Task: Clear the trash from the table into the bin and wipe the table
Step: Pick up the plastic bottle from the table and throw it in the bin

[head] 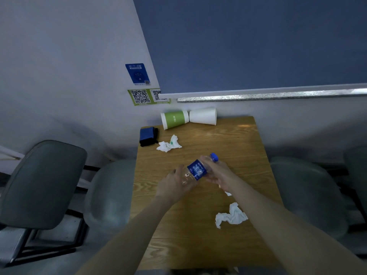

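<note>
Plastic bottle (196, 170) is held over the middle of the table (234, 139), base clasped by the left hand (174, 184), neck end wrapped by the right hand (220, 175); both are closed on it. Judged risk: a thin bottle may slip or buckle if squeezed. Tissue by the right forearm (231, 215) could be brushed off. Green cup (174, 119), white cup (203, 116), far tissue (168, 144) and blue cloth (148, 135) lie at the far end. No bin is seen; a white scrap under the right wrist is barely made out
</note>
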A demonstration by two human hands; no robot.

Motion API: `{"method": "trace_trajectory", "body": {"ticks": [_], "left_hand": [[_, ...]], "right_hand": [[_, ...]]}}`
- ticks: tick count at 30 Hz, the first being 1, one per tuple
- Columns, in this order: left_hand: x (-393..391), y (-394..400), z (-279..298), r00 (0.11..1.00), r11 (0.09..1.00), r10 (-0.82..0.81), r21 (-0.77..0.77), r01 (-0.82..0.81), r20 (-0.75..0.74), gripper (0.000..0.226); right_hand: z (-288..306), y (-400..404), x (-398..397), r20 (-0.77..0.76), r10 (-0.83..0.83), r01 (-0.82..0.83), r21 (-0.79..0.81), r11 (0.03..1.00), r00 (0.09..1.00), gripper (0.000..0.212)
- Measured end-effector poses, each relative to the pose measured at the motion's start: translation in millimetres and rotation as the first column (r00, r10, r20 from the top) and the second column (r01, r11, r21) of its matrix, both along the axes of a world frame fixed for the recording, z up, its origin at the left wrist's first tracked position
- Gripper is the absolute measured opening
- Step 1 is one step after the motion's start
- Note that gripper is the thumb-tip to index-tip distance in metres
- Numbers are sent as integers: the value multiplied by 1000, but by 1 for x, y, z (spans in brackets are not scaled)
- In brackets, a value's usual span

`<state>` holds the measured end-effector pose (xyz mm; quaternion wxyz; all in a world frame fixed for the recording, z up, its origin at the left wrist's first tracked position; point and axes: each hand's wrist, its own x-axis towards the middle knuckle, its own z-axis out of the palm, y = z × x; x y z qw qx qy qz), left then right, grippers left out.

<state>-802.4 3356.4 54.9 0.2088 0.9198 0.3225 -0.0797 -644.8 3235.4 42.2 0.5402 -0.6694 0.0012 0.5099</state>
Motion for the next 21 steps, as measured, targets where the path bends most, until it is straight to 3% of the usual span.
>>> {"method": "trace_trajectory", "body": {"ticks": [2, 5, 12, 18, 21], "left_hand": [[-6, 1, 1, 999, 1000, -8, -19, 9, 45, 81], [-15, 2, -4, 986, 981, 112, -172, -89, 127, 81], [-19, 0, -15, 914, 813, 360, -544, -208, 189, 67], [-1, -27, -17, 960, 763, 228, -642, -74, 161, 46], [9, -53, -12, 979, 754, 150, -656, -23, 139, 52]], "right_hand": [[3, -3, -4, 11, -74, 75, -5, 997, 997, 40], [6, -10, -12, 24, -199, 199, -16, 980, 980, 47], [14, -45, -39, 2, -433, 433, -30, 901, 901, 49], [27, -94, -60, -5, -644, 641, -83, 763, 765, 49], [30, -125, -71, -18, -736, 733, -72, 676, 677, 50]]}}
